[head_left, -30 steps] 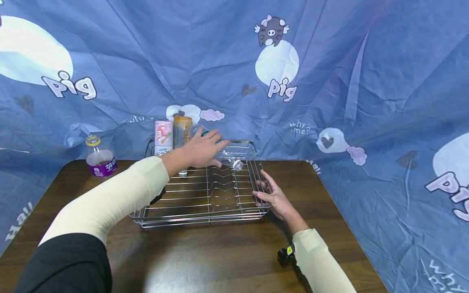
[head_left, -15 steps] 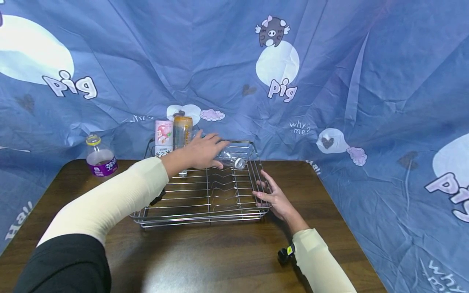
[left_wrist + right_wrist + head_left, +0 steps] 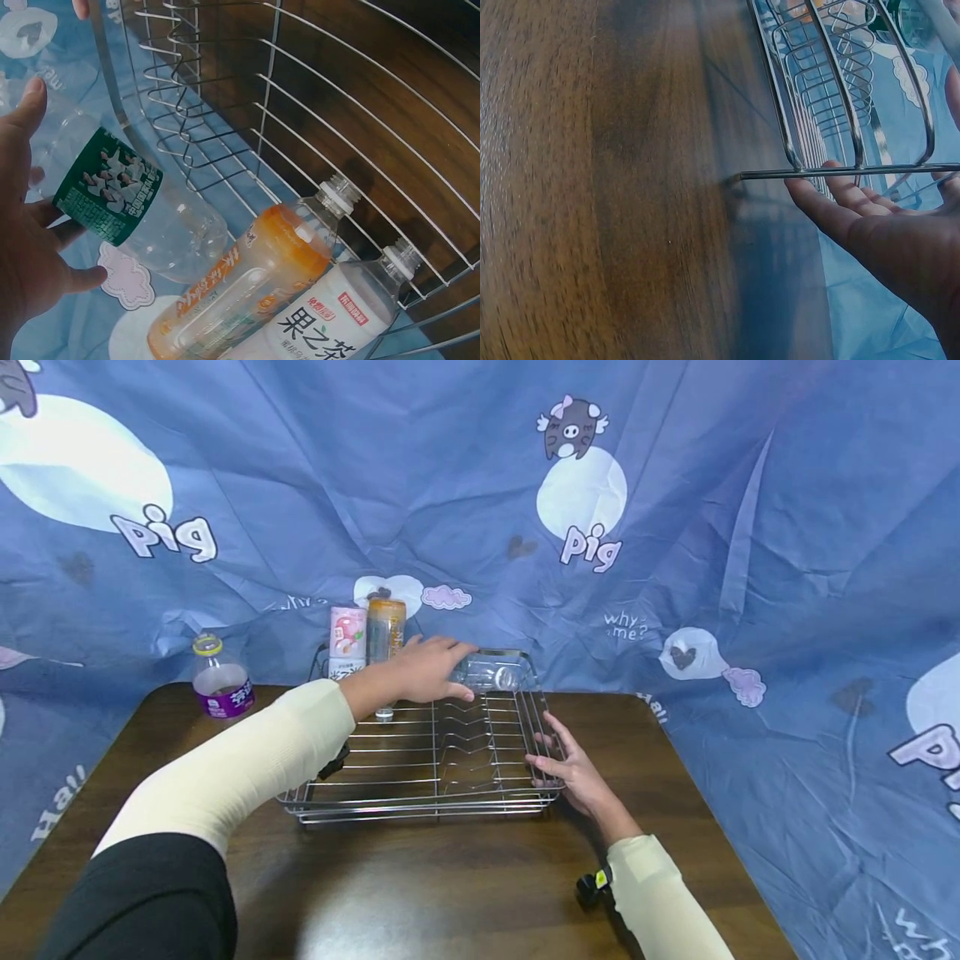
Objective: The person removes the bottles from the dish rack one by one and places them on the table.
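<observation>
My left hand [image 3: 431, 671] lies palm down with spread, nearly straight fingers on a clear plastic bottle [image 3: 176, 225] with a green label. The bottle lies sideways along the back of a wire dish rack [image 3: 435, 781], its neck pointing right in the head view; the hand covers much of it there. My right hand [image 3: 581, 772] grips the rack's right side, thumb over the wire rim and fingers outside. Beside the left hand, an orange bottle [image 3: 277, 251] and a pink fruit tea bottle [image 3: 322, 322] with a white label lean neck-down in the rack, both uncapped.
A clear bottle with a purple label and yellow cap [image 3: 222, 681] stands on the brown wooden table [image 3: 420, 885], left of the rack. A blue patterned cloth [image 3: 465, 510] hangs behind the table's far edge.
The clear bottle's neck has swung back and slightly right under my left hand, now pointing right along the rack's rear. The head view has shifted slightly; the right hand keeps its hold.
</observation>
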A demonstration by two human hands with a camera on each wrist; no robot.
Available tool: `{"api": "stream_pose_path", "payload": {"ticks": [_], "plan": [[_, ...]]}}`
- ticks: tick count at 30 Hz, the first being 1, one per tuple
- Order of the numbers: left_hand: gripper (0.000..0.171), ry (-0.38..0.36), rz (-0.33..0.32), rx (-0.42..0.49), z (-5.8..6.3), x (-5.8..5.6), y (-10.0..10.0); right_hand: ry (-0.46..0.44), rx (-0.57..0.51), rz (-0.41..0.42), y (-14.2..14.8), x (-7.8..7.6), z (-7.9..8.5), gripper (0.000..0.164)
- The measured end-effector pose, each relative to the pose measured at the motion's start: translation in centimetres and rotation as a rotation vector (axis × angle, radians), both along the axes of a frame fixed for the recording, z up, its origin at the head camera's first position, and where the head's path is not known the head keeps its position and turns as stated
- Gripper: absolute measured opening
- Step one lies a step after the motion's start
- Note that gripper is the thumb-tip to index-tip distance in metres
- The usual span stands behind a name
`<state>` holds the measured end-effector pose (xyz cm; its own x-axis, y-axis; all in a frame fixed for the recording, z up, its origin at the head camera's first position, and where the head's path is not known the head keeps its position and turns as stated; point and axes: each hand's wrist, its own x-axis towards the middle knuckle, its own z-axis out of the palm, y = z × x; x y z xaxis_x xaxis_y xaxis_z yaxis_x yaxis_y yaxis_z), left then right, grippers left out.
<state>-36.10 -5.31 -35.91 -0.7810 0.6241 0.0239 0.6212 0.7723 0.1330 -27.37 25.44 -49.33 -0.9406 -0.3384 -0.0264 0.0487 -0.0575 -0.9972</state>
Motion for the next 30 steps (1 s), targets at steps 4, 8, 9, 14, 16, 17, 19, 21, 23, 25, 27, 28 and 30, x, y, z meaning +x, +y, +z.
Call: {"api": "stream_pose_path", "payload": {"ticks": [4,8,9,14,16,17,19,21,23,25,27,28,30], "plan": [[0.095,-0.003,0.007,0.008,-0.08,0.04,0.16,0.003,-0.006,0.003,0.23,0.15,-0.02,0.086],[0.093,0.002,0.007,0.031,0.11,0.13,-0.01,-0.003,-0.007,-0.001,0.22,0.09,-0.06,0.085],[0.093,0.006,0.007,0.042,0.20,0.16,-0.06,-0.005,-0.010,-0.001,0.19,0.07,-0.07,0.085],[0.091,0.016,0.003,0.086,0.46,0.22,-0.21,-0.007,-0.009,-0.006,0.14,0.01,-0.12,0.085],[0.091,0.014,0.003,0.095,0.36,0.13,-0.28,-0.007,-0.003,-0.006,0.10,0.03,-0.10,0.085],[0.092,0.010,0.005,0.098,0.29,0.06,-0.31,-0.007,-0.003,-0.005,0.08,0.04,-0.08,0.085],[0.093,0.003,0.011,0.106,0.15,-0.02,-0.37,-0.007,-0.004,-0.003,0.06,0.07,-0.04,0.085],[0.093,-0.007,0.016,0.119,0.05,-0.09,-0.42,-0.007,-0.004,-0.001,-0.02,0.11,0.04,0.085],[0.094,-0.017,0.019,0.133,0.02,-0.13,-0.44,-0.006,-0.006,-0.001,-0.02,0.09,0.06,0.085],[0.094,-0.030,0.023,0.149,0.05,-0.12,-0.48,-0.006,-0.008,0.000,0.00,0.08,0.09,0.085],[0.094,-0.044,0.029,0.162,0.11,-0.10,-0.51,-0.003,-0.007,0.001,0.10,0.03,0.02,0.086],[0.094,-0.052,0.033,0.169,0.18,-0.06,-0.52,-0.001,-0.006,0.001,0.15,0.00,-0.02,0.086],[0.093,-0.065,0.039,0.182,0.29,0.01,-0.55,-0.001,-0.002,0.002,0.18,0.02,-0.02,0.086]]}}
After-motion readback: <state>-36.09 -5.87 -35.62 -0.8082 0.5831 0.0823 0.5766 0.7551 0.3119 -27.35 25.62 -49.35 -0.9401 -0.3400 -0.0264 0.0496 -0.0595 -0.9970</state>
